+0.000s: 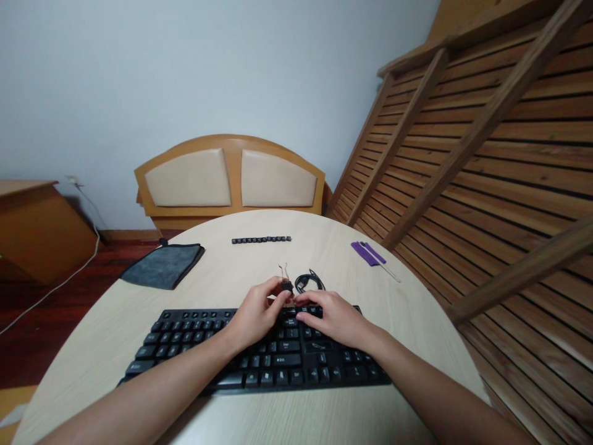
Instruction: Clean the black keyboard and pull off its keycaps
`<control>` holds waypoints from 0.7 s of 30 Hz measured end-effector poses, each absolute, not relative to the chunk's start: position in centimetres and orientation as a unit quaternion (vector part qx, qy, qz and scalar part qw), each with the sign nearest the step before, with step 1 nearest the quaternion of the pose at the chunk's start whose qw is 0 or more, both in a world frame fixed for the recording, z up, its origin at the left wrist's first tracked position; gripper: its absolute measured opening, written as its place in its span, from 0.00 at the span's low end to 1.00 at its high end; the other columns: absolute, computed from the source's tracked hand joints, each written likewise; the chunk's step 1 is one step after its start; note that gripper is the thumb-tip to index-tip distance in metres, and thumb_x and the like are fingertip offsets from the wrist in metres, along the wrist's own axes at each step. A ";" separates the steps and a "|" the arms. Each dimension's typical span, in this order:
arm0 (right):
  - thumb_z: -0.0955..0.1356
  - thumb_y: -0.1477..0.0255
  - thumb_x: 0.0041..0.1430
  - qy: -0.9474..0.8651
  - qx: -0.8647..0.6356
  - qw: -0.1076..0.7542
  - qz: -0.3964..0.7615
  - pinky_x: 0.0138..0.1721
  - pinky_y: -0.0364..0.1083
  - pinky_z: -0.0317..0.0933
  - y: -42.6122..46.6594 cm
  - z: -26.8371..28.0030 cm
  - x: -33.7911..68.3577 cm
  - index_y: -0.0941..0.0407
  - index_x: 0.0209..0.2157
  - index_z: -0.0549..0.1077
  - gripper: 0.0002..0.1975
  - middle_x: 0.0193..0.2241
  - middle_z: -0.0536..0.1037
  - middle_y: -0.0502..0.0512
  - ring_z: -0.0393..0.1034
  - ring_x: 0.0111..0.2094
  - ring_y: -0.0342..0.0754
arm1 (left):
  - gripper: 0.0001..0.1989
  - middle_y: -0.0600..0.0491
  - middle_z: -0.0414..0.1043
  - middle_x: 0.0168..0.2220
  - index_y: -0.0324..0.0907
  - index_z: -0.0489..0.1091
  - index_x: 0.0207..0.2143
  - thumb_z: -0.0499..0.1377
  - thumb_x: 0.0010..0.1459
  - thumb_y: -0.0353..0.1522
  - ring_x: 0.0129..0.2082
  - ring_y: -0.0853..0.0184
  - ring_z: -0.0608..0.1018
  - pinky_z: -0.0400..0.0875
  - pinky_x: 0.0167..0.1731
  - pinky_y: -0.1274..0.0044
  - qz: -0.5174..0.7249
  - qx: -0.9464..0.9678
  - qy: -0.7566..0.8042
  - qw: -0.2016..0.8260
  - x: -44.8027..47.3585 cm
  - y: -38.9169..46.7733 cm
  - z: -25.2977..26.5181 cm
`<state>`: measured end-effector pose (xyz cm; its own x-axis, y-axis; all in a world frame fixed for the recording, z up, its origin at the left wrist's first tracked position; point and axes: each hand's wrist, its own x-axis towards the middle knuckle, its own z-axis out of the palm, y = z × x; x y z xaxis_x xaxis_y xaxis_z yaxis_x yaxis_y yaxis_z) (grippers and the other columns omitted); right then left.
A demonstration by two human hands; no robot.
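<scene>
My left hand (pixel 256 314) pinches a small keycap puller (pixel 287 286) between thumb and fingers, over the back edge of a black keyboard (pixel 287 360). Two thin wire prongs stick up from its dark body; its lower end is partly hidden by my fingers. Close beside it on the right, my right hand (pixel 334 315) grips the keyboard's back edge, thumb over the top row and fingers curled behind. Just beyond my right hand lies a coiled black cable (pixel 309 282). Farther back, several black keycaps (pixel 262 240) form a straight row.
All this is on a round, pale wooden table (pixel 222 272). A folded grey cloth (pixel 163 266) lies at the left edge. Toward the right edge are purple cloth pieces (pixel 368 253) and a thin brush-like stick (pixel 386 269). Wooden slats (pixel 500 185) lean along the right side.
</scene>
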<state>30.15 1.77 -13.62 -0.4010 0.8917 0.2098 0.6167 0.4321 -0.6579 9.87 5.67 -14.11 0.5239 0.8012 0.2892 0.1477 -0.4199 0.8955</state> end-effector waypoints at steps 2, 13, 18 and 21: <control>0.68 0.71 0.62 -0.802 -0.470 0.282 0.239 0.49 0.46 0.64 1.7 -13.5 30.1 0.51 0.45 0.76 0.10 0.43 0.81 0.51 0.74 0.45 0.49 | 0.09 0.53 0.72 0.33 0.41 0.68 0.37 0.53 0.65 0.37 0.35 0.65 0.75 0.70 0.33 0.76 0.370 0.748 0.320 0.448 9.8 5.9 -14.3; 0.65 0.71 0.65 -0.789 -0.502 0.279 0.218 0.40 0.44 0.64 1.6 -13.3 29.8 0.49 0.43 0.79 0.11 0.37 0.83 0.48 0.77 0.39 0.48 | 0.08 0.54 0.72 0.30 0.41 0.70 0.33 0.54 0.64 0.32 0.31 0.67 0.73 0.66 0.32 0.77 0.326 0.817 0.303 0.367 9.8 5.2 -14.0; 0.67 0.70 0.63 -0.785 -0.506 0.279 0.225 0.42 0.45 0.64 1.5 -13.6 29.7 0.50 0.42 0.79 0.10 0.39 0.83 0.49 0.77 0.41 0.49 | 0.08 0.55 0.73 0.28 0.42 0.69 0.33 0.55 0.64 0.34 0.27 0.67 0.74 0.64 0.28 0.77 0.311 0.810 0.356 0.347 9.8 5.2 -14.2; 0.68 0.68 0.62 -0.781 -0.516 0.274 0.223 0.44 0.47 0.64 1.6 -13.8 29.5 0.51 0.41 0.80 0.09 0.39 0.83 0.50 0.77 0.42 0.50 | 0.09 0.54 0.75 0.29 0.42 0.68 0.32 0.55 0.64 0.36 0.28 0.65 0.76 0.66 0.29 0.77 0.326 0.781 0.380 0.373 9.8 5.4 -14.5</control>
